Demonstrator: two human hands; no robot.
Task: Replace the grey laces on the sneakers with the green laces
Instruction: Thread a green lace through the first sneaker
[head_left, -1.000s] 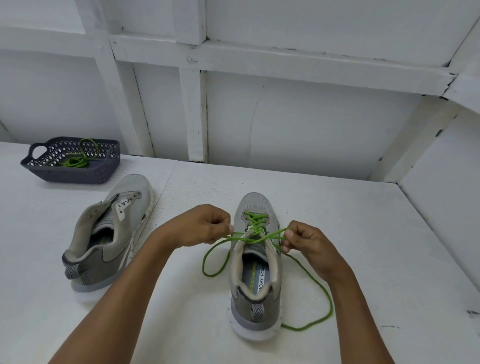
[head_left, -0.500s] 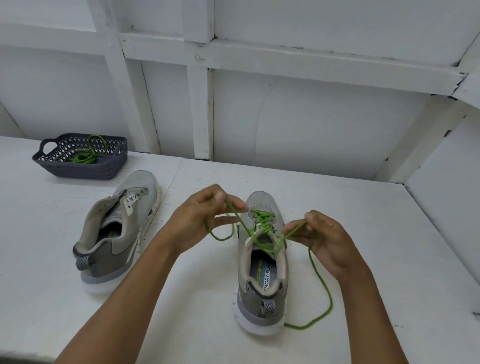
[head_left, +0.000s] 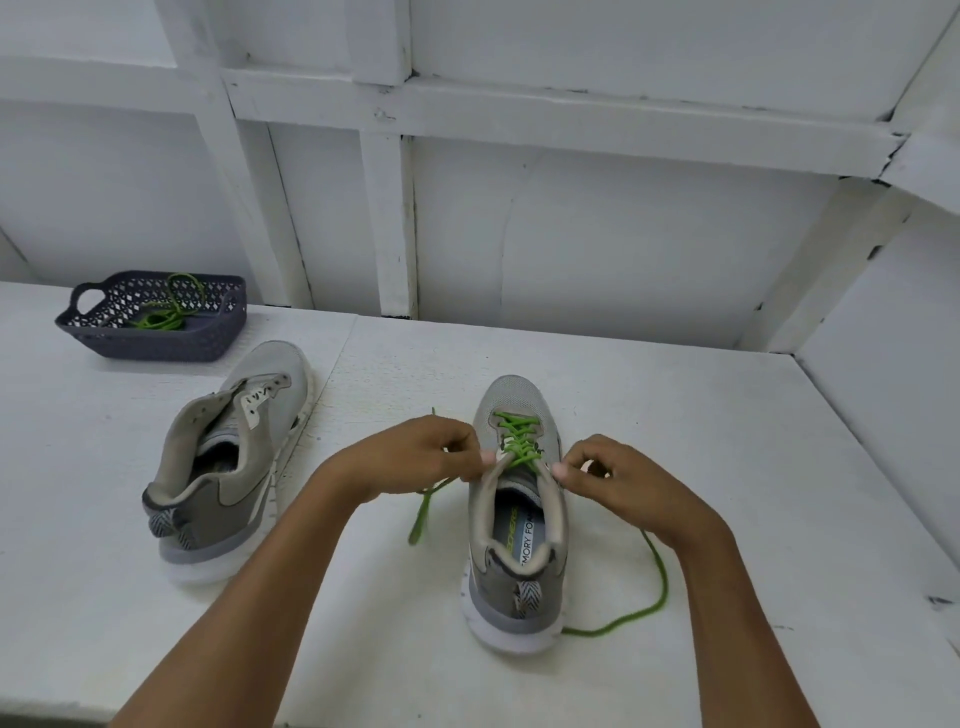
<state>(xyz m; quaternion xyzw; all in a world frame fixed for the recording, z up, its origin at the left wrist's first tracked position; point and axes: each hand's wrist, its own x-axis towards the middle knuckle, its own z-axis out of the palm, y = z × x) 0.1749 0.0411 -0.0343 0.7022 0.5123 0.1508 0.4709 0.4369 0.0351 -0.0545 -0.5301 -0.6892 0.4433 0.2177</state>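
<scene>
Basket: a dark openwork basket (head_left: 171, 345) with a handle hole stands on the white table (head_left: 701, 467), far to the left of the laced sneaker (head_left: 519, 525) and beyond it.
In the basket: a second green lace (head_left: 158, 319) lies in a loose tangle, one loop rising against the back wall.
Laced sneaker: it stands upright between the hands, toe pointing away and heel toward the camera. A green lace (head_left: 517, 441) criss-crosses its eyelets.
Left hand (head_left: 415, 457): it is at the laced sneaker's left collar edge with the fingers curled in and thumb and forefinger pinched together, apparently on the green lace near the top eyelet (the knuckles hide the contact itself).
Right hand (head_left: 623, 483): it is at the laced sneaker's right collar edge, curled the same way, with the fingertips pinched tight beside the top eyelet.
Lace tails: one hangs below the left hand, left of the laced sneaker. The other comes out from under the right wrist, curves round to the right of the laced sneaker and ends touching its heel sole.
Other sneaker (head_left: 234, 457): it stands well apart to the left of the laced sneaker, toe angled away, with the tongue pushed forward.
Hard to make out: the laced sneaker's insole print is partly covered by the collar. Both forearms are cut off by the bottom edge.
</scene>
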